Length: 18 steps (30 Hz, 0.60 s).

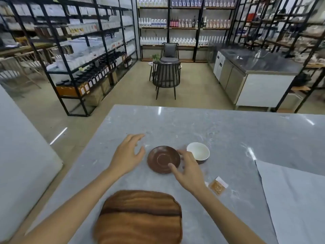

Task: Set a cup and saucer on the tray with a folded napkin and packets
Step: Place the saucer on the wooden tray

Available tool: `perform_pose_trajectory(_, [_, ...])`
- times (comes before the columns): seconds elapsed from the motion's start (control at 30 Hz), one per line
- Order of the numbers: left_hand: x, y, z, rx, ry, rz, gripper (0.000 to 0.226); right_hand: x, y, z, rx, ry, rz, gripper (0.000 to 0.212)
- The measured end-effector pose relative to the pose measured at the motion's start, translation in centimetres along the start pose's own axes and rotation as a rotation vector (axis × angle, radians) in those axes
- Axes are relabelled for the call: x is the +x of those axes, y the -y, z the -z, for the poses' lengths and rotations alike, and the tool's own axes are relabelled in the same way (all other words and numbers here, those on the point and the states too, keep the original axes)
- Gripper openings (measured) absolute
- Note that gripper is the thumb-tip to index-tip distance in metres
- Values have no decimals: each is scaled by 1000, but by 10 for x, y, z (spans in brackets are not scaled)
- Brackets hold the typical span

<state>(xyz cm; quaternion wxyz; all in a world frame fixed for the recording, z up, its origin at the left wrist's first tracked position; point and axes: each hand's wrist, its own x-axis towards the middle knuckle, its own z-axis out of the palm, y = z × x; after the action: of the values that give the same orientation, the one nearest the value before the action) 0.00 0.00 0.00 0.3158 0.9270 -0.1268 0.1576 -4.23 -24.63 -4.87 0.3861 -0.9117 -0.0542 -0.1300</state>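
A brown saucer lies on the grey marble counter. My right hand is at the saucer's right rim, thumb on its near edge and a finger on its far right edge. My left hand hovers open just left of the saucer, fingers spread, not touching it. A white-lined cup stands right of the saucer, partly behind my right hand. A wooden tray with nothing on it lies close to me. A brown packet lies to the right of my right wrist. A pale sheet, maybe the napkin, lies far right.
The marble counter stretches ahead and to the right, ending at a left edge near the floor. Beyond it stand two dark chairs, black shelving with bottles on both sides, and a steel counter at the right.
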Motion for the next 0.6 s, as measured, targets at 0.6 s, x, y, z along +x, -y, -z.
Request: perform_pose_trajectory(0.6, [15,74,-112,-421,328,502,73,16,-30,-66,254,52,-411,72])
